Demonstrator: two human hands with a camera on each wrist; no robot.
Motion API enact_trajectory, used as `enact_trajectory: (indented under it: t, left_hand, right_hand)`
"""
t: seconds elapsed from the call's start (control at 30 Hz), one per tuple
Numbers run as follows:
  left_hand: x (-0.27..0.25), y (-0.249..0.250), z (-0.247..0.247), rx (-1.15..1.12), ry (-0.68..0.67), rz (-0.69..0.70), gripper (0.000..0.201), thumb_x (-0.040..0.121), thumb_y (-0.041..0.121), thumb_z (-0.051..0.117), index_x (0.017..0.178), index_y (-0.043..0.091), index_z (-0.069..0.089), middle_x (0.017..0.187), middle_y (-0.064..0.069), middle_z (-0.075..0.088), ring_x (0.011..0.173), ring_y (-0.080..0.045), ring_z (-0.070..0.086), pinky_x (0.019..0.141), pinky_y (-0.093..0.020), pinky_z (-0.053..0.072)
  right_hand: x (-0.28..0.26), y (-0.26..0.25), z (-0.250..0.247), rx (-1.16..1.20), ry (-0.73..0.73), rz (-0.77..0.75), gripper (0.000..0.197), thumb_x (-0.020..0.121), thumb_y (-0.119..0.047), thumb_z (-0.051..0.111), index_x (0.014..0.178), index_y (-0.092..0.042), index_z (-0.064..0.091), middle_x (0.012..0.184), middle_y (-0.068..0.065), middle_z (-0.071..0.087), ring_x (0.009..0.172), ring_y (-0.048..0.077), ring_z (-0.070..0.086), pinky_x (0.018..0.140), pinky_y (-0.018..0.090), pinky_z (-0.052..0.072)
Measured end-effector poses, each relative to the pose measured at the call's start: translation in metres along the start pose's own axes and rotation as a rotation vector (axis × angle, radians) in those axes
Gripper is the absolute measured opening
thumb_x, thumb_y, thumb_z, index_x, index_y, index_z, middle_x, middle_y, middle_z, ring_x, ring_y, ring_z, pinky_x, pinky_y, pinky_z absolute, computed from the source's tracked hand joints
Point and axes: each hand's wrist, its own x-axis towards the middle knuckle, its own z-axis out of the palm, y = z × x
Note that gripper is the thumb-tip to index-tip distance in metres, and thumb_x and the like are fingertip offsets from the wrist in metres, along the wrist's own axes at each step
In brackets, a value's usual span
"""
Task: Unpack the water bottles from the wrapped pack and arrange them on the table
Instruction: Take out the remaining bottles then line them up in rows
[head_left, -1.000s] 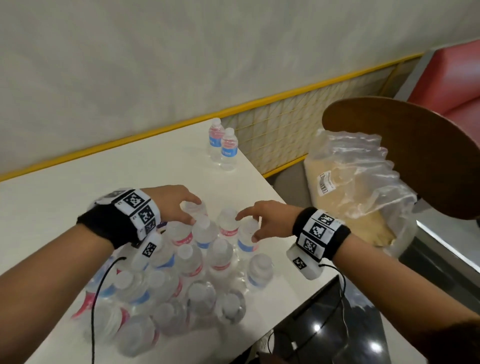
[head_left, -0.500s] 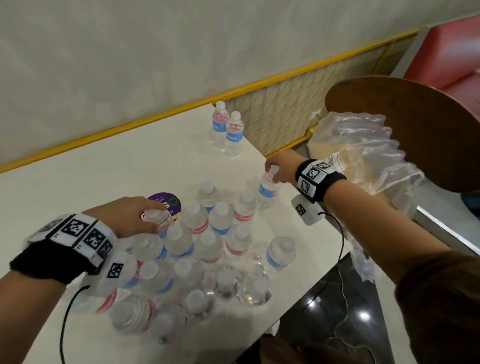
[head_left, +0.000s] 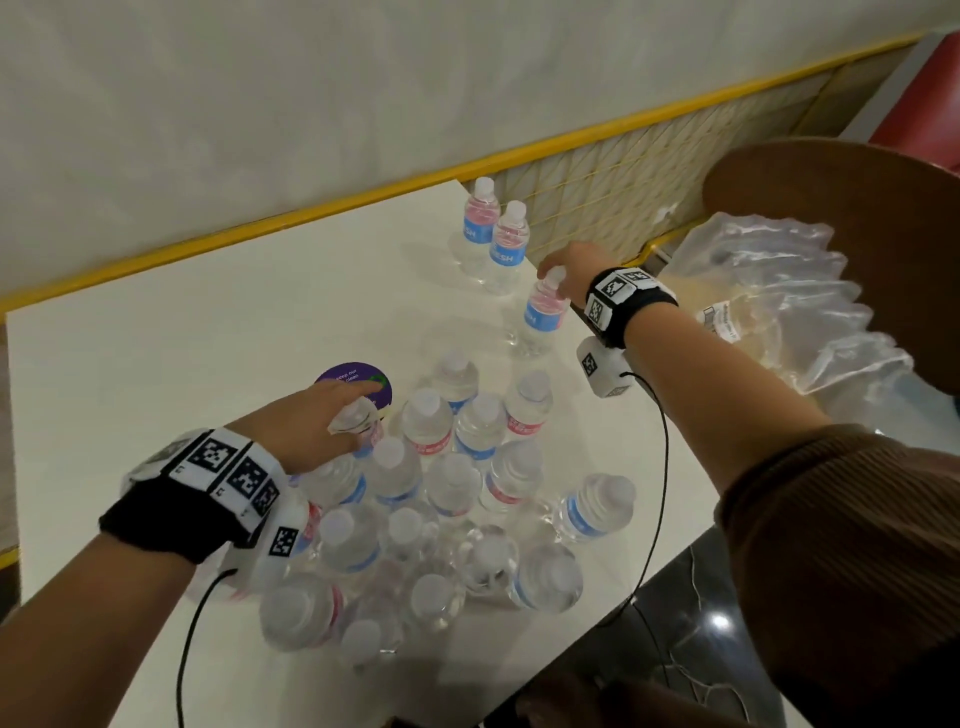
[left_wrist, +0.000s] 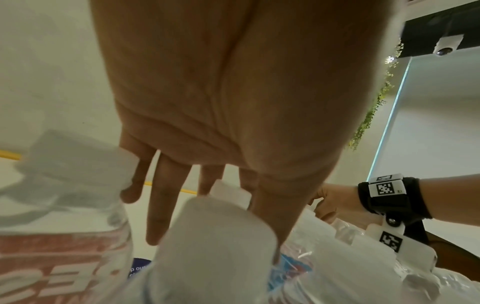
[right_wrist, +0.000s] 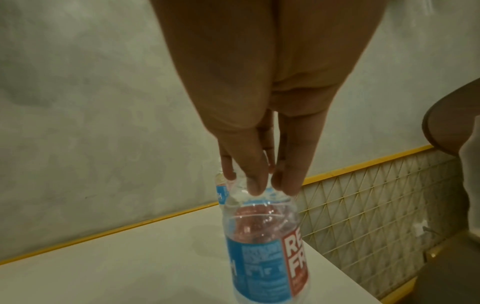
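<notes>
Several small clear water bottles (head_left: 457, 467) with blue and red labels crowd the near part of the white table (head_left: 208, 338), some in loose clear wrap. Two bottles (head_left: 496, 234) stand apart at the far right corner. My right hand (head_left: 553, 278) (right_wrist: 259, 185) pinches the top of another bottle (head_left: 543, 314) (right_wrist: 267, 246), upright just in front of that pair. My left hand (head_left: 358, 410) (left_wrist: 233, 197) is on the top of a bottle (head_left: 363, 423) at the cluster's far left, thumb and fingers around its cap (left_wrist: 228, 190).
A purple round sticker (head_left: 358, 382) lies on the table beyond my left hand. Right of the table, a crumpled clear plastic bag (head_left: 779, 301) sits beside a brown wooden seat back (head_left: 857, 234). The table's right edge (head_left: 597, 338) runs close to my right wrist.
My right hand has taken a bottle out of the cluster and carried it away to the far right, near the two standing bottles. My left hand shifted to a bottle at the cluster's left side.
</notes>
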Motion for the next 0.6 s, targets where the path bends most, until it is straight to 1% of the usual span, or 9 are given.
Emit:
enact_trajectory:
  t: [0.13,0.2,0.27,0.33,0.4,0.5,0.6]
  left_hand:
    - [0.013,0.010,0.001,-0.023,0.029,-0.043,0.059,0.095,0.022,0.051,0.149,0.026,0.026,0.152,-0.001,0.033,0.139,-0.020,0.034,0.109,-0.033,0.031]
    - [0.018,0.011,0.004,-0.012,0.024,-0.077,0.056,0.097,0.016,0.046,0.148,0.024,0.027,0.153,-0.002,0.032,0.140,-0.021,0.033,0.110,-0.032,0.030]
    - [0.019,0.010,0.006,0.012,0.017,-0.105,0.052,0.098,0.011,0.042,0.147,0.024,0.028,0.153,-0.003,0.030,0.140,-0.020,0.033,0.108,-0.028,0.030]
    - [0.018,0.007,0.008,0.020,0.027,-0.110,0.049,0.099,0.012,0.040,0.146,0.023,0.030,0.152,-0.001,0.032,0.138,-0.019,0.036,0.106,-0.025,0.031]
    - [0.016,0.005,0.009,0.013,0.037,-0.103,0.046,0.099,0.015,0.042,0.144,0.023,0.034,0.151,0.000,0.034,0.136,-0.018,0.038,0.107,-0.026,0.032]
    - [0.015,0.002,0.011,0.004,0.048,-0.093,0.044,0.099,0.018,0.043,0.143,0.024,0.036,0.149,0.004,0.035,0.134,-0.016,0.040,0.108,-0.026,0.033]
    - [0.015,0.002,0.011,0.006,0.056,-0.083,0.043,0.098,0.019,0.045,0.141,0.026,0.038,0.147,0.005,0.037,0.131,-0.015,0.043,0.107,-0.026,0.035]
  right_hand:
    - [0.011,-0.001,-0.002,-0.021,0.050,-0.018,0.034,0.092,-0.004,0.049,0.118,-0.020,0.064,0.123,0.014,0.055,0.109,0.033,0.056,0.080,0.028,0.039]
    - [0.016,-0.001,-0.004,-0.026,0.063,-0.034,0.035,0.092,-0.005,0.047,0.119,-0.020,0.064,0.123,0.014,0.055,0.109,0.034,0.056,0.083,0.030,0.041]
    - [0.021,-0.001,-0.008,-0.041,0.062,-0.041,0.033,0.093,-0.009,0.047,0.121,-0.018,0.063,0.123,0.015,0.055,0.109,0.035,0.056,0.085,0.030,0.042]
    - [0.027,-0.004,-0.013,-0.041,0.056,-0.034,0.033,0.093,-0.010,0.048,0.122,-0.015,0.062,0.124,0.016,0.056,0.109,0.035,0.057,0.084,0.030,0.041]
    - [0.034,-0.007,-0.018,-0.040,0.043,-0.033,0.033,0.094,-0.010,0.047,0.124,-0.012,0.061,0.126,0.016,0.055,0.110,0.034,0.057,0.084,0.030,0.042]
    - [0.045,-0.009,-0.023,-0.047,0.029,-0.039,0.036,0.094,-0.008,0.046,0.127,-0.015,0.060,0.131,0.016,0.051,0.116,0.034,0.054,0.093,0.032,0.042]
    - [0.054,-0.011,-0.026,-0.054,0.035,-0.034,0.038,0.094,-0.005,0.046,0.128,-0.016,0.059,0.133,0.015,0.050,0.118,0.033,0.053,0.096,0.032,0.042]
